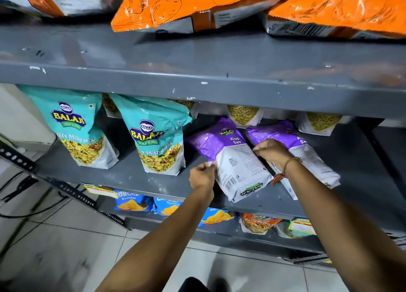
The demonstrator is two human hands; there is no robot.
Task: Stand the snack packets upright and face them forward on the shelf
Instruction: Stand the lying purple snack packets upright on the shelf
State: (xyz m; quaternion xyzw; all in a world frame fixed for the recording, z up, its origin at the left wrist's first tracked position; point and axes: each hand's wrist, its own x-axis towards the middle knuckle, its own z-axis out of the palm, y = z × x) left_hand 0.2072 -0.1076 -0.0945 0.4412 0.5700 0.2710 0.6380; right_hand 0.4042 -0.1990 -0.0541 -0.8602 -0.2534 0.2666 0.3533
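A shop aisle: grey metal shelves [197, 80] of branded snack packets [153, 135], yellow price tags [101, 190] along the edges.

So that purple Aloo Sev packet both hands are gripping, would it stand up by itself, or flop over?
Probably floppy: the purple Aloo Sev packet leans back, back panel showing, and its film looks soft and creased. It seems glossy, so perhaps slippery; the left hand pinches its edge and the right hand steadies the other side. The flat bottom may help it stand.
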